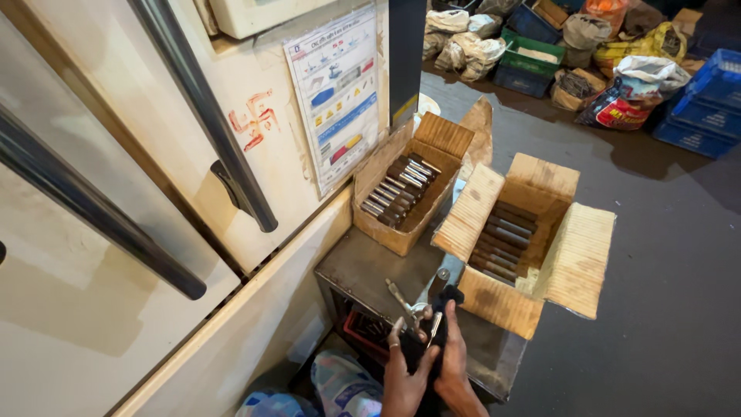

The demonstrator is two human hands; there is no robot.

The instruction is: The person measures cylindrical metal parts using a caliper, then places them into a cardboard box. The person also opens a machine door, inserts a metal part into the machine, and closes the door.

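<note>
**Inspector:** Both hands sit low in the view, close together over the near edge of the metal table [363,266]. Left hand [404,369] is curled round a dark cloth [448,297] and a small metal tool [402,303] that juts up and away from the fingers. Right hand [455,357] pinches a short metal rod [437,324] just beside it, thumb pressed against the rod.

**Supervisor:** Where does the rod stand relative to the stock?

**Inspector:** Held above the table, near the front flap of the right cardboard box [532,247], which holds a row of dark rods. Left cardboard box [409,185], further back against the cream machine panel [154,232], holds shinier rods.

**Supervisor:** Handling advice?

**Inspector:** In my judgement, the grip should stay near the rod's middle so the tool meets it squarely, with the cloth kept between palm and metal. Fingertips should stay away from the tool's tip. Whether the tool touches the rod, I cannot tell.
</note>
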